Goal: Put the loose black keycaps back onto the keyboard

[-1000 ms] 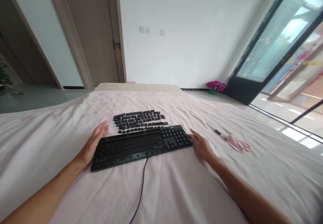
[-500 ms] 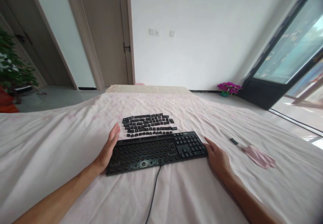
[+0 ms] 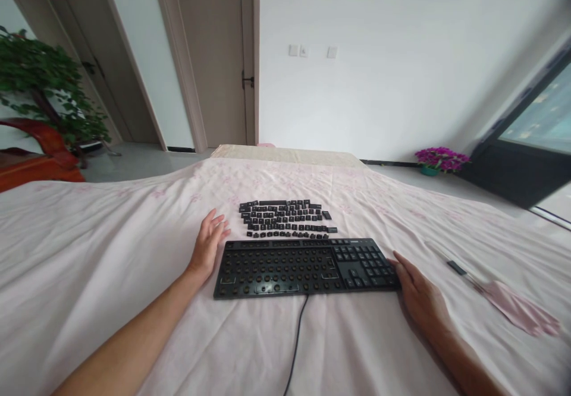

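Right hand point(image 3: 422, 295): laid along the right end of a black keyboard point(image 3: 276, 271), fingers extended, undersides hidden; whether the end is gripped or only touched cannot be told. Left hand point(image 3: 209, 244): fingers loosely spread, nothing held, palm edge just beside the keyboard's left end; contact there cannot be made out. Both forearms are cut off by the lower edge of the view. A thin black cable point(image 3: 297, 348) is seen emerging at the keyboard's near edge and is also cut off below. Legends on the loose keycaps point(image 3: 285, 217) are too small to be read.

Keyboard frame: keys seated only in the block at the right end; the wide left part is stripped, with rows of small round mounts exposed. The loose keycaps are set out in uneven rows just beyond the far edge. Purple flowers point(image 3: 444, 157) are held in a green pot point(image 3: 429, 171) on the floor.

Keyboard and keycaps are borne by a pale, wrinkled cloth point(image 3: 366, 348) with faint pink flowers. To the right, well apart, a dark-handled tool point(image 3: 457, 267) is laid, its near end met by a crumpled pink cloth point(image 3: 520, 307). Around: white wall point(image 3: 379, 39) with switch plates, brown door point(image 3: 214, 57), leafy plant point(image 3: 40, 81), red wooden furniture point(image 3: 44, 152) partly cropped.
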The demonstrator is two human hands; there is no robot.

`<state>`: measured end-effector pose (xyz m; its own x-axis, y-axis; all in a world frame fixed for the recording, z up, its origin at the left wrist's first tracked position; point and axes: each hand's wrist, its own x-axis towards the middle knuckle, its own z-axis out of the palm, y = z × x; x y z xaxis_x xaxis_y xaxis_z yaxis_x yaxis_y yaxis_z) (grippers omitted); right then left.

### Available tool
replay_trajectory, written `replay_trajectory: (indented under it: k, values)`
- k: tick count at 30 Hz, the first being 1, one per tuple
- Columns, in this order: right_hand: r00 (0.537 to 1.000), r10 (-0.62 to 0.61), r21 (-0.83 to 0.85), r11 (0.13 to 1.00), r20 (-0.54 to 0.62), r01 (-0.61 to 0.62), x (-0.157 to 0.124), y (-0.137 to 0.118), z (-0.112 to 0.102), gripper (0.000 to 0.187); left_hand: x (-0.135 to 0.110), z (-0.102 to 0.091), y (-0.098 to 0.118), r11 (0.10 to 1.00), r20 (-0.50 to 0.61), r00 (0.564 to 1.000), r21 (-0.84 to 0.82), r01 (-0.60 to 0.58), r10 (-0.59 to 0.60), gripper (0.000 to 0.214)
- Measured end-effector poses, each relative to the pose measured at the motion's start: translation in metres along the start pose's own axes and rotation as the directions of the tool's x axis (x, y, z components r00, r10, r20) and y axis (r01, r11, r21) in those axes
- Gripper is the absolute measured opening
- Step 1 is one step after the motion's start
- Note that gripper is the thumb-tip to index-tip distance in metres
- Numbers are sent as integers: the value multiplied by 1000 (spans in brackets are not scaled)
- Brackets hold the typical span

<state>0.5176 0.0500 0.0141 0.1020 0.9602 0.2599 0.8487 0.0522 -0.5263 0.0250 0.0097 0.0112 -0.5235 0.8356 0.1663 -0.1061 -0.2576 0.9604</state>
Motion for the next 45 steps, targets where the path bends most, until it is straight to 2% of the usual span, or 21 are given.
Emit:
replay_trajectory:
  k: [5, 13, 21, 28, 33, 36, 39, 41, 43, 45]
  values:
    - [1000, -5, -24, 1000, -10, 4, 0, 2, 2, 56, 0, -2, 2, 998, -32, 999, 58, -2, 4, 62]
    - [998, -39, -67, 997, -41, 36, -1, 7, 2, 53, -3, -6, 0, 990, 74, 997, 137, -21, 11, 51]
    - [994, -94, -42, 995, -52, 91, 1, 10, 4, 51, -3, -8, 0, 983, 66, 998, 180, -31, 19, 46]
    - [991, -126, -71, 990, -44, 123, 7, 20, 11, 51, -2, -9, -2, 988, 75, 997, 152, -37, 26, 43]
    - [988, -146, -111, 984, -56, 139, 11, 19, 5, 52, -2, -9, -3, 992, 66, 998, 123, -28, 19, 44]
    - [948, -272, -194, 951, -165, 239, 14, -7, -2, 51, -2, -9, -3, 992, 62, 998, 126, -28, 20, 43]
    - [887, -417, -170, 906, -198, 388, 16, -58, -5, 41, -2, -8, -2, 991, 56, 998, 129, -35, 28, 43]
    - [861, -482, -89, 876, -162, 473, 18, -101, -1, 37, -2, -8, 0, 990, 40, 999, 140, -33, 27, 43]
    - [845, -530, -9, 848, -73, 531, 20, -145, 10, 33, -1, -9, 3, 984, 24, 999, 175, -37, 33, 42]
    - [799, -602, 63, 797, 4, 600, 22, -187, 27, 27, 2, -12, 5, 971, 8, 999, 233, -47, 47, 39]
